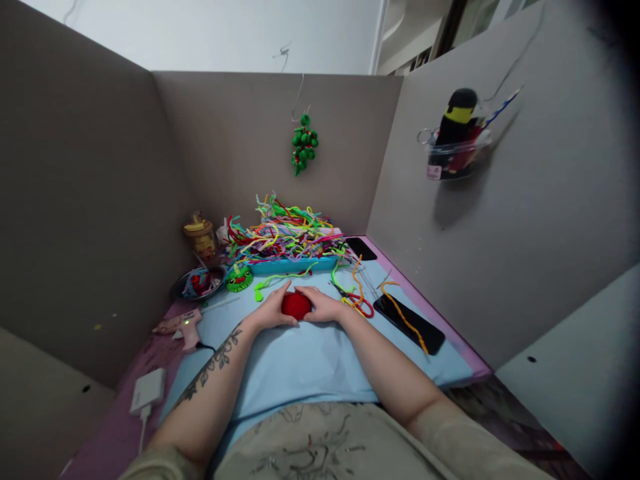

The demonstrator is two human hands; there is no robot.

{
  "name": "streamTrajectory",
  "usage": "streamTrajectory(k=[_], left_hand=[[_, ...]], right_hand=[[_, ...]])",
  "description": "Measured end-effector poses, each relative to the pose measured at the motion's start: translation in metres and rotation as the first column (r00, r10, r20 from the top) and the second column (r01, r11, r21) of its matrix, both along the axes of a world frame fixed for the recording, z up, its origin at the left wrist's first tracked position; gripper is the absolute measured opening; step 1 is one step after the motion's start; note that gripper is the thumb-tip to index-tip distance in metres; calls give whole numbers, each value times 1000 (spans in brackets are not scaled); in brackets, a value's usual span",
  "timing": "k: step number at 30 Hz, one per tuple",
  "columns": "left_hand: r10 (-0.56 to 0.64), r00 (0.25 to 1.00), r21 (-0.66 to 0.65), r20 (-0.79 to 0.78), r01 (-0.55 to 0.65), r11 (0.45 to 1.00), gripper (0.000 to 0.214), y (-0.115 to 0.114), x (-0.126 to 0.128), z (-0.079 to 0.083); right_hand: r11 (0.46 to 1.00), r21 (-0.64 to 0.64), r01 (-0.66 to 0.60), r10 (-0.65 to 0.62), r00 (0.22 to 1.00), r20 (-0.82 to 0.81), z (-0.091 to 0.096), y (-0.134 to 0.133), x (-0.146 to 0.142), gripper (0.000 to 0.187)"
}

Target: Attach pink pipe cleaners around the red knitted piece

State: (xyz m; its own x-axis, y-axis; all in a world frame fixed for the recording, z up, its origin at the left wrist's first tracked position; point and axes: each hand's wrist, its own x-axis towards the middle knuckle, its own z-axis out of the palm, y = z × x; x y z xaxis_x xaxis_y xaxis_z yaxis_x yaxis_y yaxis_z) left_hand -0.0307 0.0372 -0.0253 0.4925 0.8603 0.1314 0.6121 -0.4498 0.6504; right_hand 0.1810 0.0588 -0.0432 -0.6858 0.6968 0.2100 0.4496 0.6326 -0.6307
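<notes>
A round red ball (297,306), fuzzy-looking, is cupped between both hands over the light blue cloth (300,360). My left hand (273,308) wraps its left side, thumb and fingers curved around it. On the opposite side my right hand (321,306) presses against it in the same way. Just beyond the hands lies a bright green pipe cleaner (285,276) with a knotted end. To the right of my right hand are red-handled scissors (364,307), partly under loose pipe cleaners.
A blue tray (295,267) heaped with colourful pipe cleaners (290,230) stands at the back. Left are a pink glue gun (187,328), a white power adapter (149,391), a metal bowl (220,283) and a green figure (239,279). Right lies a black phone (415,327). Partitions (250,147) enclose the table.
</notes>
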Motion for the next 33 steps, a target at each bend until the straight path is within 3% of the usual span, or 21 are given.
streamTrajectory(k=[9, 16, 22, 33], left_hand=[[-15, 999, -34, 33, 16, 999, 118, -1, -2, -1], [-26, 1000, -48, 17, 27, 998, 116, 0, -4, -2], [-7, 1000, -50, -28, 5, 999, 116, -1, -6, -3], [-39, 998, -22, -57, 38, 999, 111, 3, -7, -8]], right_hand=[[995, 76, -69, 69, 998, 11, 7, -1, 0, 86], [981, 127, -146, 148, 989, 0, 13, -3, -3, 72], [988, 132, -74, 69, 997, 41, 10, -5, -5, 93], [979, 188, -83, 80, 997, 21, 14, -10, -10, 73]])
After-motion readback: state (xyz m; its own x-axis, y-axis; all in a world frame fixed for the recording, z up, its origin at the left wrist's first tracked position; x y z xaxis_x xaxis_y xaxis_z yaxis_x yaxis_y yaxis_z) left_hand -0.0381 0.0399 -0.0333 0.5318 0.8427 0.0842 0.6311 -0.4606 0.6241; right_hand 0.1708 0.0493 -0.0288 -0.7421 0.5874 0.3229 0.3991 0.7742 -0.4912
